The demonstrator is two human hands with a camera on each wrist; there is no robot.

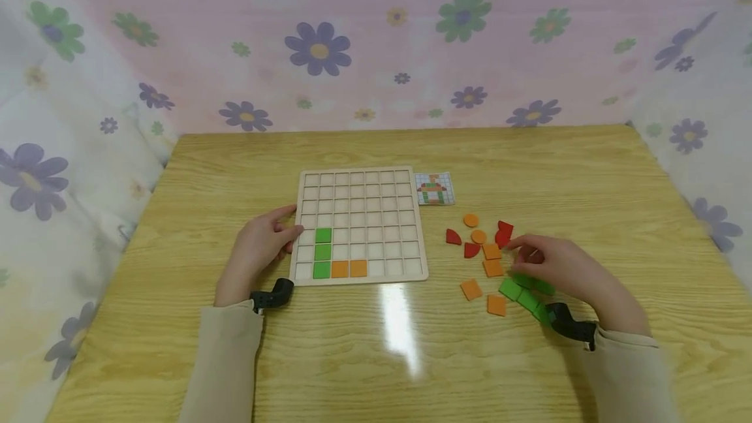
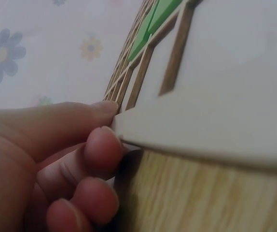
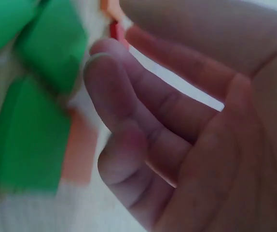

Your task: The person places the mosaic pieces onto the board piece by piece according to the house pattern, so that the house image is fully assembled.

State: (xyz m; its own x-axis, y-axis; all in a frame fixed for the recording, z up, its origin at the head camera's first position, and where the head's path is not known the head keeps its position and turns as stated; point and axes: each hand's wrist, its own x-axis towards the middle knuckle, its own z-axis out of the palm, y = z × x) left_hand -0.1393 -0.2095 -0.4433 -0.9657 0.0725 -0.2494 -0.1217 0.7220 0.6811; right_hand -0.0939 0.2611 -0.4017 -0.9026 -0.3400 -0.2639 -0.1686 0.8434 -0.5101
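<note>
A wooden grid board (image 1: pixel 375 217) lies on the table. Three green square tiles (image 1: pixel 323 252) stand in one column near its left side, with two orange square tiles (image 1: pixel 358 268) along the bottom row. My left hand (image 1: pixel 258 243) pinches the board's left edge; in the left wrist view the thumb (image 2: pixel 76 123) lies at the rim and the other fingers curl beside it. Over a cluster of loose green tiles (image 1: pixel 527 299) hovers my right hand (image 1: pixel 558 266), fingers loosely bent. Nothing shows between those fingers in the right wrist view, where green tiles (image 3: pixel 32 135) appear blurred beside them.
A small pattern card (image 1: pixel 435 189) touches the board's upper right side. Between board and right hand lie red quarter-round pieces (image 1: pixel 453 237), orange discs (image 1: pixel 471 220) and several loose orange squares (image 1: pixel 496 305). Flowered cloth (image 1: pixel 376 51) hangs behind the wooden table (image 1: pixel 352 358).
</note>
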